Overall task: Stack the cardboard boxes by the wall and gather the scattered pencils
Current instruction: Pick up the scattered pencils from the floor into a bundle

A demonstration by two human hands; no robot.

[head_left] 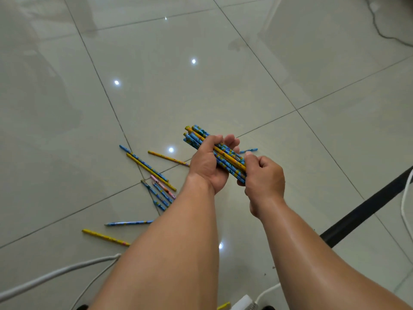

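Observation:
A bundle of blue and yellow pencils (225,155) is held above the tiled floor. My left hand (207,164) grips the bundle around its middle, fingers curled over it. My right hand (263,175) pinches the bundle's near end. Several loose pencils lie on the floor to the left: a blue and yellow pair (145,165), a yellow one (167,158), a pink and blue cluster (161,193), a blue one (128,223) and a yellow one (105,237). Another blue pencil (249,150) lies just behind my right hand. No cardboard boxes are in view.
White cables (51,276) run across the floor at the bottom left, another white cable (404,198) at the right edge. A black strip (366,206) crosses the floor at the right. A white plug block (243,304) sits at the bottom edge, beside a yellow pencil end (223,306).

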